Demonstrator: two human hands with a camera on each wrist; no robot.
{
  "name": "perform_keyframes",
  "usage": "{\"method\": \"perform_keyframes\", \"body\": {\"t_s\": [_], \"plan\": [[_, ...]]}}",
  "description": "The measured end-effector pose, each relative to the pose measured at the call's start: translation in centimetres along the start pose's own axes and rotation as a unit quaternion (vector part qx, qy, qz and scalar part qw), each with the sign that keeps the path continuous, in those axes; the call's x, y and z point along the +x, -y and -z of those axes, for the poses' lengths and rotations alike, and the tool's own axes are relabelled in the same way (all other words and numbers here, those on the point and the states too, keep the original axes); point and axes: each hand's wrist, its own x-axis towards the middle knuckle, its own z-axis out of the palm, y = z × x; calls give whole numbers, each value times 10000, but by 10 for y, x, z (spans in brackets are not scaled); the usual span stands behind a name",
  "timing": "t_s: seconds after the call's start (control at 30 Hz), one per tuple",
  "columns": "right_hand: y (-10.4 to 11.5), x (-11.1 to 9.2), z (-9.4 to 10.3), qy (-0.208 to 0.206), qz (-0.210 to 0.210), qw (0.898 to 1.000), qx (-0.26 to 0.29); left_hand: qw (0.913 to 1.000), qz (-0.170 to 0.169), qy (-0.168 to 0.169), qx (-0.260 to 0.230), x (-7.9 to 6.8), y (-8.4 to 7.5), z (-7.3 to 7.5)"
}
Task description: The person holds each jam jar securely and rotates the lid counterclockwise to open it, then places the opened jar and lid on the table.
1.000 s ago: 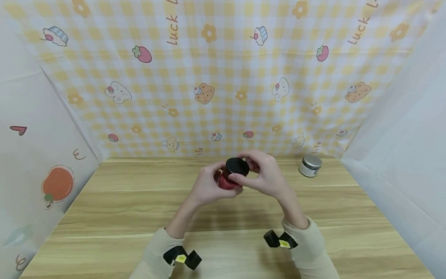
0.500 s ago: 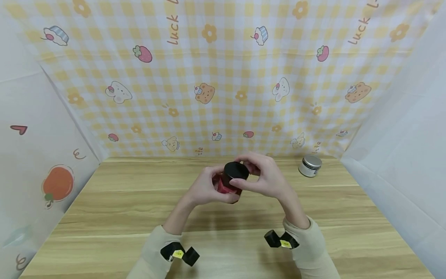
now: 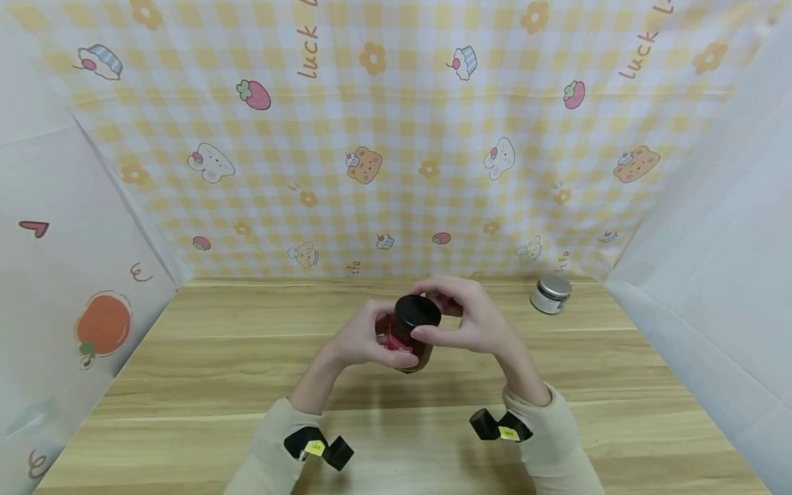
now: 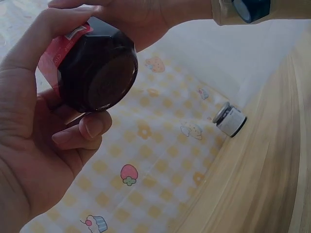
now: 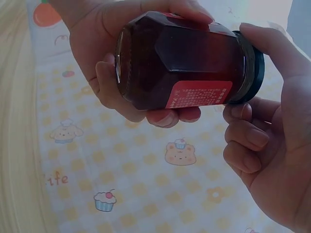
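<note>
Gripping the jar with your left hand, you pinch its lid, at the upper end, with your right hand.

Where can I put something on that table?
The table has bare wood between the left wall and left sleeve, and between the right sleeve and right wall. The middle's crowded: the left hand and right hand hold a dark jar. A silver-lidded jar stands back right.

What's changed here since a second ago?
The dark jar and its black lid have shifted slightly toward the person, showing more lower glass. The left hand moved with it; the right hand still holds the lid. Nothing was let go. The silver-lidded jar stayed put.
</note>
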Motion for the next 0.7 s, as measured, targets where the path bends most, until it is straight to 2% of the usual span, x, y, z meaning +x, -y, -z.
{"method": "perform_keyframes", "body": {"t_s": [0.43, 0.7], "plan": [[-1, 0, -2, -141, 13, 9998, -165, 9998, 184, -50, -9, -2, 0, 3], [-4, -2, -1, -549, -24, 9984, 141, 9995, 213, -192, 107, -3, 1, 4]]}}
